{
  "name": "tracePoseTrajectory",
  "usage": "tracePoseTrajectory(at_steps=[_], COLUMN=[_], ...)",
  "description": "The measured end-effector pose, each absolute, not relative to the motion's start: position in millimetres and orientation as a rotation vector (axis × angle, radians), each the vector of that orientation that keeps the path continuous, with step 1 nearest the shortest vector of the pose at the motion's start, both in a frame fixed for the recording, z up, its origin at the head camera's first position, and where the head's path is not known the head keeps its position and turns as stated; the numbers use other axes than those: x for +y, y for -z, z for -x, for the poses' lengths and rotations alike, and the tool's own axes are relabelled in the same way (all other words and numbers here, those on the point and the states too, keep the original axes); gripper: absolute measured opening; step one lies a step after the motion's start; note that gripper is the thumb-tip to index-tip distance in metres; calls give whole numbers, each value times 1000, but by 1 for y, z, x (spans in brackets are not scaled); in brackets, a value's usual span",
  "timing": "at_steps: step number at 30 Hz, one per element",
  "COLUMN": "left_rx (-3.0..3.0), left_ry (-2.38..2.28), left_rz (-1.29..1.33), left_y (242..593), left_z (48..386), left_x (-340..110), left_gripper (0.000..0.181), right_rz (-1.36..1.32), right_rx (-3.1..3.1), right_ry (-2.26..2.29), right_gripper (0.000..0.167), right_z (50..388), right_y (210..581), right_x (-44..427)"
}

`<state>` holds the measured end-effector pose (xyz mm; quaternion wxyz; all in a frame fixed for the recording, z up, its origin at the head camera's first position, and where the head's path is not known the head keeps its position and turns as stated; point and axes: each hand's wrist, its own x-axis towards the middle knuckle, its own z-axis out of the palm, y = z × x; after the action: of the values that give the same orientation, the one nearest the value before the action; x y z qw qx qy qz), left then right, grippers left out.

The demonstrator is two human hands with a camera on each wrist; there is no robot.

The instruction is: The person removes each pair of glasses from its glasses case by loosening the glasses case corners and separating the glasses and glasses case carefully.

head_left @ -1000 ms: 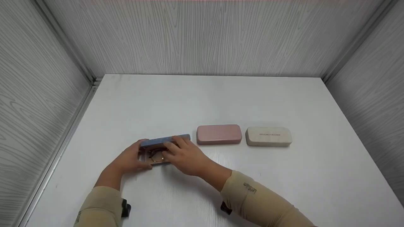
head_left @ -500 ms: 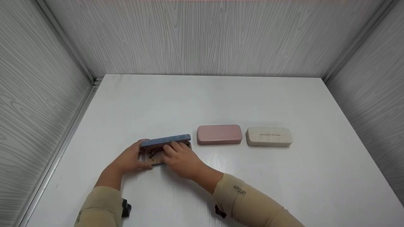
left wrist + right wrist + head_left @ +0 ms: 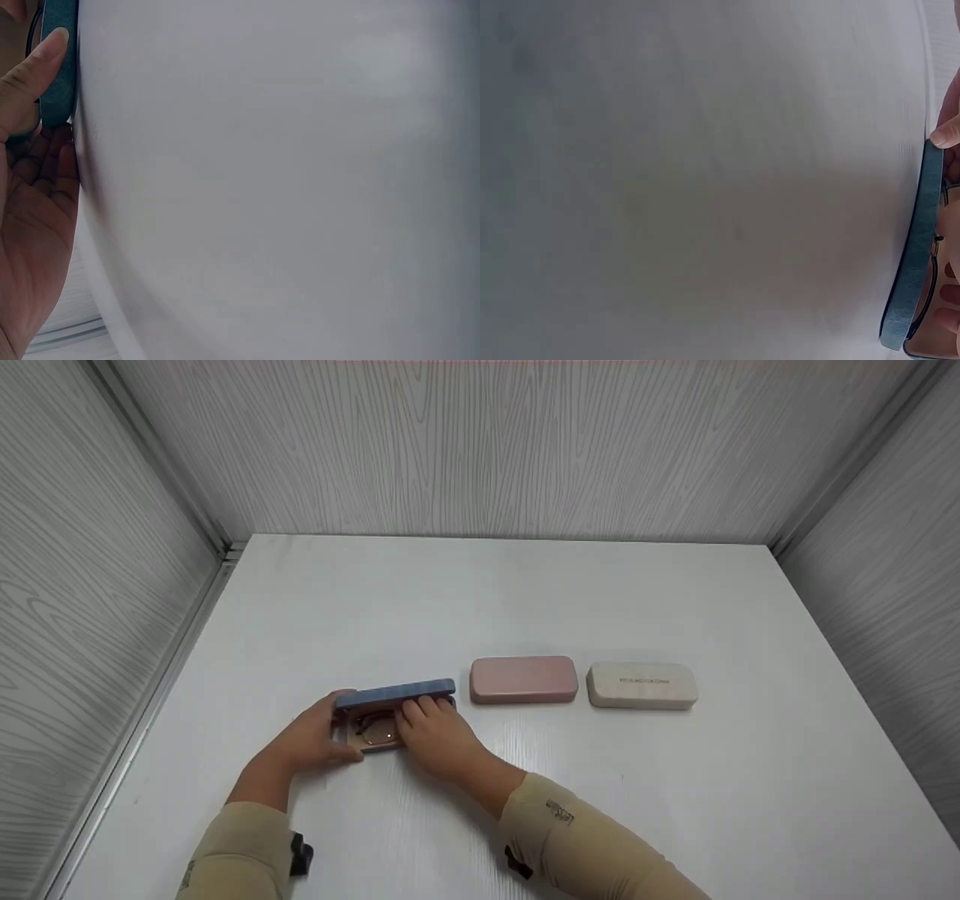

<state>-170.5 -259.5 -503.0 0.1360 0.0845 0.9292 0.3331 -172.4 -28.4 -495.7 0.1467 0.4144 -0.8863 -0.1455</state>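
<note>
A blue glasses case (image 3: 395,692) lies at the left front of the table, its lid partly raised. Gripping its left end, my left hand (image 3: 309,741) has the thumb along the front edge; the left wrist view shows that thumb on the case's side (image 3: 60,90). Inside the tan lining is a pair of glasses (image 3: 366,724) with dark and gold parts; its dark temple (image 3: 930,289) appears in the right wrist view. My right hand (image 3: 442,744) reaches into the case's right half under the lid. Its fingertips are mostly hidden, so whether they pinch the glasses is unclear.
Right of the blue case lies a closed pink case (image 3: 523,680). Beyond it sits a closed cream case (image 3: 642,685) with small lettering on top. All rest on a white table (image 3: 480,600) with grey wood-grain panels (image 3: 495,450) behind and at both sides.
My right hand has come off the lid, dipped into the case, then shifted slightly right inside it, uncovering more of the glasses. The left hand keeps its grip in the same place.
</note>
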Motion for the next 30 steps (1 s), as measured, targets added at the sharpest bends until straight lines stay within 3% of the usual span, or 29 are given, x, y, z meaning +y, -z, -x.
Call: tracePoseTrajectory(at_steps=[30], left_rx=[2685], left_ry=[-1020], left_rz=[-306], left_y=[505], left_z=[171], left_x=[-261], left_gripper=[103], right_rz=[-1025], right_rx=[-2819], right_ry=[395], right_gripper=[21], right_z=[166], right_y=[486], right_x=[-43])
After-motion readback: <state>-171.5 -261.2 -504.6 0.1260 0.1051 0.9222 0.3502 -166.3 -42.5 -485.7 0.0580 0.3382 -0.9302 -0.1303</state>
